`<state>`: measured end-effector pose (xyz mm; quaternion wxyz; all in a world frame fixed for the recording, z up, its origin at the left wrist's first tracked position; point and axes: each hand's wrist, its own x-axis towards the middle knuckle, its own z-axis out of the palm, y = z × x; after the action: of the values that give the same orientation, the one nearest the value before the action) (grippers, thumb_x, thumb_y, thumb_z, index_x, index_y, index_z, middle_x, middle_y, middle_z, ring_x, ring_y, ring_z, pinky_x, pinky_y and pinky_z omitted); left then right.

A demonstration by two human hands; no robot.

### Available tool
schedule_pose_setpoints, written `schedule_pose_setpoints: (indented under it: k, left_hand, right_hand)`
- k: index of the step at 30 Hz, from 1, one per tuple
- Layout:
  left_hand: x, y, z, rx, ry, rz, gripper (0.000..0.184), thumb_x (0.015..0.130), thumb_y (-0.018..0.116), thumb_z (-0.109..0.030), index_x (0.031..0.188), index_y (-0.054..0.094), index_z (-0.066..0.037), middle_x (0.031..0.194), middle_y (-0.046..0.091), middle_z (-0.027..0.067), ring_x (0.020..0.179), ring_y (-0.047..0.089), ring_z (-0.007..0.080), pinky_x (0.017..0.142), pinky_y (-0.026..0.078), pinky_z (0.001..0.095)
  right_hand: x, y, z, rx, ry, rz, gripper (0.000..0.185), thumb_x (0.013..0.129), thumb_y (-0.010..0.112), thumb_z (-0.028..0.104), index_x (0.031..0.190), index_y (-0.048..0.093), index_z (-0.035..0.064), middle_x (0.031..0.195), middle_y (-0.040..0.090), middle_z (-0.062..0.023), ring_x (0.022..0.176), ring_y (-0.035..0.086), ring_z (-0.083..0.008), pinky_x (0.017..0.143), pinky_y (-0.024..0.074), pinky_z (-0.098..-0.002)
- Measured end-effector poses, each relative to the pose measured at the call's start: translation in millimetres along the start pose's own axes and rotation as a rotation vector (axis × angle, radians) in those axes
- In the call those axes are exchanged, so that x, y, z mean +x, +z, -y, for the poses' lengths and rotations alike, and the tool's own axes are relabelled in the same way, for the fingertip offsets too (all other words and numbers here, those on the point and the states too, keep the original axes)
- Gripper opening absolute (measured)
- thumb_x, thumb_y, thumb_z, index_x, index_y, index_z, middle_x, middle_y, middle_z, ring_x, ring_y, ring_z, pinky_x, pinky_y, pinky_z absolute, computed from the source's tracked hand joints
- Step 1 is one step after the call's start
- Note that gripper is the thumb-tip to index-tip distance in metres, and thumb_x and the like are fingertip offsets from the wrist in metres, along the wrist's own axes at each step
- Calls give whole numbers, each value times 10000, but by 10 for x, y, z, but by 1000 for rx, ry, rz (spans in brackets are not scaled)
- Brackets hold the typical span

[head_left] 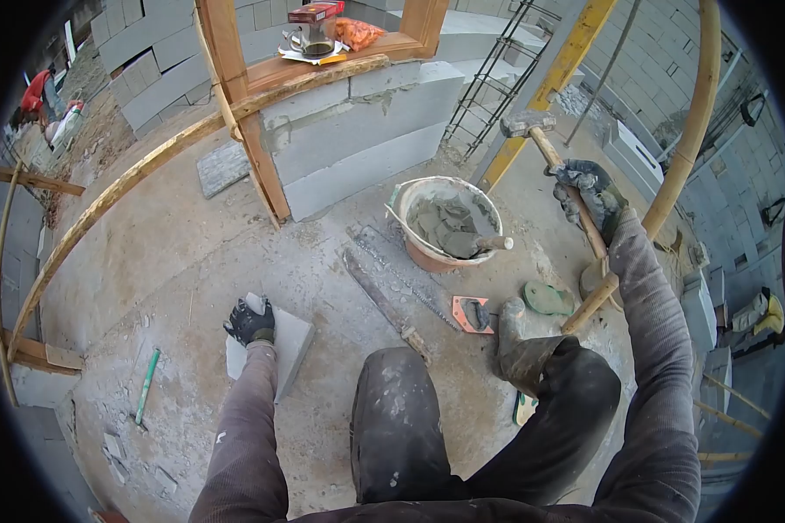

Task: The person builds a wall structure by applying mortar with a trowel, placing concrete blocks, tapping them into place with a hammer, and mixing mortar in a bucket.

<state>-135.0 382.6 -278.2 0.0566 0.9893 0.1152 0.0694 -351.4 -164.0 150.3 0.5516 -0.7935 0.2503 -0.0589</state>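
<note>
My gloved right hand (591,190) is raised at the right, closed around the wooden handle of a hammer (549,150). The hammer's heavy metal head points up and left. Low on the left, my gloved left hand (251,322) has its fingers curled over the edge of a light grey building block (290,347) lying on the floor. Between the hands stands a bucket (427,254) of wet grey mortar (445,220), with a trowel (494,243) lying in it. A handsaw (473,315) with an orange and black handle lies before my knees.
A long tool with a wooden handle (415,343) lies beside the saw. A green-handled tool (148,386) and block chips are at left. Ahead is a low block wall (358,161) with a wooden frame (257,166). Wooden poles (689,131) slant at right. Another person (39,94) bends far left.
</note>
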Motion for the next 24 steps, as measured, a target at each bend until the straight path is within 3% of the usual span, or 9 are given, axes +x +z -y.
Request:
schedule_pose_setpoints:
  k: [5, 7, 8, 9, 12, 14, 17, 20, 24]
  left_hand:
    - [59, 188, 71, -2, 80, -32, 701, 884, 471, -595, 1382, 495, -102, 1409, 499, 143, 1339, 415, 299, 1137, 153, 561]
    - [34, 269, 24, 118, 94, 4, 666, 942, 400, -552, 1436, 429, -107, 1477, 422, 149, 1390, 351, 297, 1142, 158, 548]
    - [25, 302, -22, 179, 48, 19, 665, 955, 371, -551, 1454, 398, -114, 1492, 400, 147, 1401, 332, 298, 1142, 164, 543]
    - [42, 276, -81, 241, 3, 29, 664, 968, 342, -550, 1473, 367, -120, 1507, 377, 145, 1413, 313, 298, 1143, 171, 539]
    - [-1, 13, -409, 384, -165, 185, 690, 970, 287, -586, 1490, 330, -135, 1510, 354, 181, 1407, 304, 358, 1140, 198, 532]
    - [56, -4, -576, 477, -243, 184, 707, 966, 282, -596, 1491, 324, -125, 1501, 367, 187, 1393, 327, 373, 1136, 218, 530]
    - [-49, 89, -559, 386, -464, 232, 713, 965, 296, -593, 1471, 355, -94, 1454, 421, 213, 1331, 423, 363, 1084, 323, 507]
    - [306, 575, -21, 382, -386, 205, 700, 974, 308, -581, 1454, 391, -78, 1390, 512, 187, 1271, 500, 325, 1070, 359, 432]
    - [411, -421, -753, 6, -683, 948, 563, 965, 452, -512, 1338, 539, -99, 1263, 614, 116, 1149, 564, 234, 1008, 406, 375]
  right_hand:
    - [1702, 208, 113, 196, 18, 21, 159, 958, 520, 167, 1009, 544, 19, 734, 601, -54, 467, 534, -101, 402, 487, -268]
    - [2511, 221, -28, -225, -233, 93, 154, 965, 483, 134, 1061, 524, 20, 744, 610, -60, 488, 548, -101, 413, 502, -274]
    - [2441, 276, 20, 406, 45, -39, 165, 982, 467, 157, 1040, 536, 19, 749, 619, -53, 498, 567, -108, 421, 516, -275]
    - [2703, 150, -60, -507, -248, 5, 263, 979, 516, 230, 1095, 609, 14, 806, 671, -53, 578, 627, -142, 550, 546, -254]
    - [4087, -22, -724, -342, -523, 63, 255, 988, 499, 215, 1107, 553, -4, 779, 655, -87, 556, 622, -148, 479, 541, -268]
    - [3728, -24, -404, 602, 2, 87, 270, 996, 487, 233, 1112, 520, -9, 763, 647, -107, 536, 620, -146, 417, 528, -268]
    - [4085, -213, -548, 602, -105, 210, 220, 980, 522, 180, 1114, 567, 11, 810, 668, -92, 556, 639, -135, 494, 582, -240]
    - [3987, -197, -551, 632, -192, 199, 318, 953, 596, 216, 1164, 555, -18, 892, 674, -131, 597, 662, -149, 504, 597, -241]
    - [4103, -50, -696, 518, -239, 167, 376, 962, 587, 259, 1179, 535, -42, 902, 662, -136, 609, 659, -133, 470, 578, -215]
